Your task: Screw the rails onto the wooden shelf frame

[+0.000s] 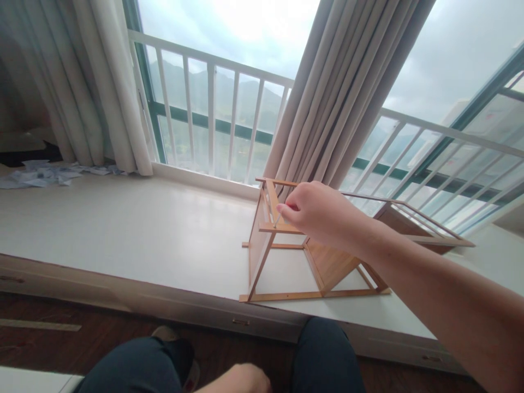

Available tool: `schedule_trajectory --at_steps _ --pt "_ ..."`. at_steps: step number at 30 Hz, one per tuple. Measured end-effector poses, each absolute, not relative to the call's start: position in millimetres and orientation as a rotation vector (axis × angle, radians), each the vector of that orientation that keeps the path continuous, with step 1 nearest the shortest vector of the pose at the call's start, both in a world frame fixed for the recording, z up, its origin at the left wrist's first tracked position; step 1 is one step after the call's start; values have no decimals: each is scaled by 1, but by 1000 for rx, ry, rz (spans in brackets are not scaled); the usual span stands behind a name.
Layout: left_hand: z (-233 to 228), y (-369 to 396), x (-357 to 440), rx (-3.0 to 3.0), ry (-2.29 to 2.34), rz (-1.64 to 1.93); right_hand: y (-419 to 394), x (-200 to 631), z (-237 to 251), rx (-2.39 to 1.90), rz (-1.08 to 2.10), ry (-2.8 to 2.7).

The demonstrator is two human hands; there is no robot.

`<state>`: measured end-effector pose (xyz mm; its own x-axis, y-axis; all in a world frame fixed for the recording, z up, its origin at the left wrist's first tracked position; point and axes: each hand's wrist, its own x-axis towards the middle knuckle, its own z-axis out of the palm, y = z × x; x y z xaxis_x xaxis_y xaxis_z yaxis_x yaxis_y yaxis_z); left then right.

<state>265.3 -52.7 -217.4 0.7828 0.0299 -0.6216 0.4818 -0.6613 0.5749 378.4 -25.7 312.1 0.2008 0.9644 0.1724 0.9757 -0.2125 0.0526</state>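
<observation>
the wooden shelf rack (323, 256) appears largely put together: legs and rails meet at the corners, and an inner panel (333, 267) and an end panel (257, 240) sit between them. judging by the right hand (289, 210), the upper left corner joint is the part in hand and seems unfinished; whether it or the other joints are tight cannot be told, the fasteners being too small or covered. that hand is clenched, thumb and fingers pinching a thin metal rod (277, 220) upright at the end of the top rail. the left hand (251, 377) is curled low at the bottom of the view, between the knees; whether it grips anything cannot be told.

the rack lies on the white window ledge (123, 229), right of its middle, with one long rail along the front edge and the far side near the window edge. crumpled papers (39, 173) lie at the ledge's far left corner. drawer handles (240, 322) show on the front face, above a dark wood floor (33, 305). behind, beige curtains (323, 93) hang by a white railing (210, 109), hills beyond the glass.
</observation>
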Motion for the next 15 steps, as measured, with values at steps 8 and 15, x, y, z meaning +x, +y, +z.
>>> schedule_trajectory --at_steps 8,15 --pt "-183 -47 280 2316 252 -809 -26 375 303 -2310 -122 -1721" --pt "-167 -39 297 2376 93 -666 -30 386 297 -2112 -98 -1691"
